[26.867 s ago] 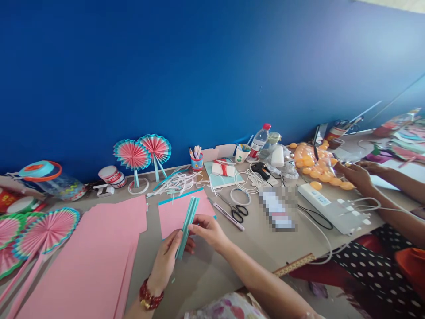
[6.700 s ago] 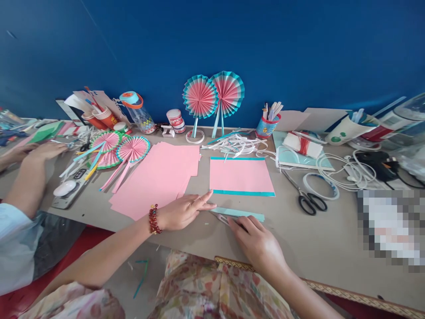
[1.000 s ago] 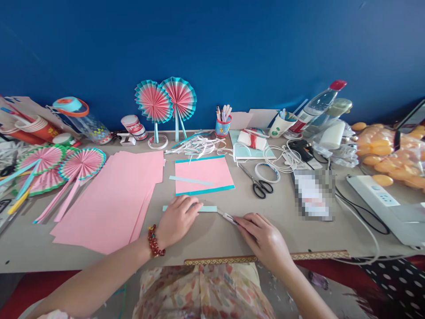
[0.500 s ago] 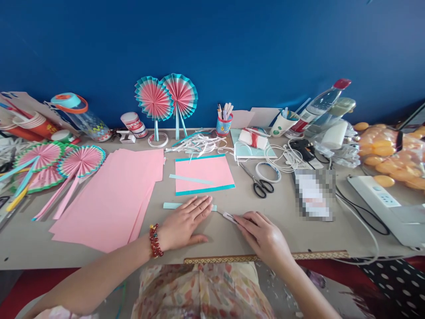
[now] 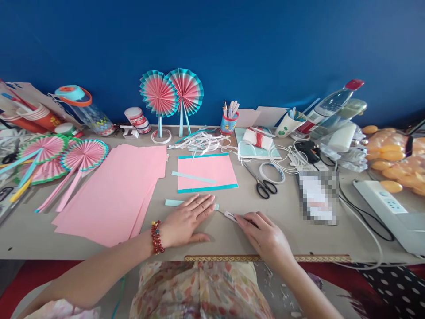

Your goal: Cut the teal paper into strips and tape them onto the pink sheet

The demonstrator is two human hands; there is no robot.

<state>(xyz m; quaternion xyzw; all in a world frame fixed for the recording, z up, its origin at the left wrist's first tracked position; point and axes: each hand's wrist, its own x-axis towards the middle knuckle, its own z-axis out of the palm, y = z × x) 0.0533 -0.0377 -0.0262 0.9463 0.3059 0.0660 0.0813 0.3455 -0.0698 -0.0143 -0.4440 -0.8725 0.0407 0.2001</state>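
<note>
The pale blue strip (image 5: pixel 173 203) lies flat on the table (image 5: pixel 229 244), near the middle, partly under the left hand (image 5: pixel 186 222). At the left, pleated pink fans (image 5: pixel 84 155) lie with their paper handles trailing toward the near left. Next comes a pile of pink sheets (image 5: pixel 116 190). The left hand, with a red bead bracelet (image 5: pixel 156 237) at its wrist, rests palm down across the strip; its grip is flattened out, fingers extended, wrapped around nothing. Behind it lies a pink sheet (image 5: pixel 219 166) with blue bands along its far and near edges, a second strip (image 5: pixel 192 177) slanting across it. The first strip's right end shows beyond the fingers, by the blade of a craft knife (image 5: pixel 229 215); whether they touch I cannot tell. The right hand (image 5: pixel 264 232) has its grip closed around the knife's handle. Behind that hand, black-handled scissors (image 5: pixel 264 188) lie beside a tape ring (image 5: pixel 274 181). Farthest right is a white power strip (image 5: pixel 387 199).
</note>
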